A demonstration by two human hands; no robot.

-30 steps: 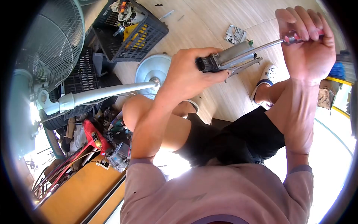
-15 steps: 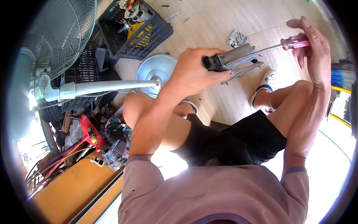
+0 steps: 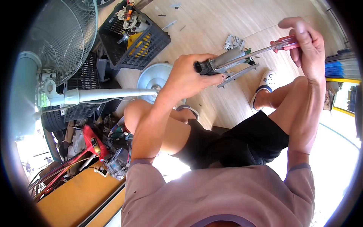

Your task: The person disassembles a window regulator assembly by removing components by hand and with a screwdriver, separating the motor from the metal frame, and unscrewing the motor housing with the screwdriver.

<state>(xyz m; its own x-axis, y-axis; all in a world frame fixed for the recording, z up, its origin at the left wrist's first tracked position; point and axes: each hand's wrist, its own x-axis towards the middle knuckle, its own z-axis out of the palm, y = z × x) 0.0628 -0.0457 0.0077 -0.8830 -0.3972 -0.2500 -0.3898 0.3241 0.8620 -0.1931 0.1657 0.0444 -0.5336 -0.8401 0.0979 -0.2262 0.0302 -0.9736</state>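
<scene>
My left hand (image 3: 189, 75) grips a grey metal device (image 3: 228, 58) by its black end, which pokes out past my fingers. A flat metal strip runs along the device's near side, and a bit of green shows at its far end. In my right hand (image 3: 312, 53) is a screwdriver (image 3: 283, 43) with a red see-through handle, held between thumb and fingers. Its long shaft lies along the device and reaches toward the black end near my left hand. Exactly where the tip sits I cannot tell. Both hands are above the floor, in front of my knees.
Loose metal parts (image 3: 233, 42) lie on the floor (image 3: 211, 22) beyond the device. A black crate (image 3: 151, 45) of parts stands at the upper left. A standing fan's pole (image 3: 113, 92) crosses the left side. Piled tools and cables surround a red tool (image 3: 90, 140) at lower left.
Both hands, with the device and screwdriver, have shifted slightly left in view. The camera view has also moved a little. Each hand keeps its hold.
</scene>
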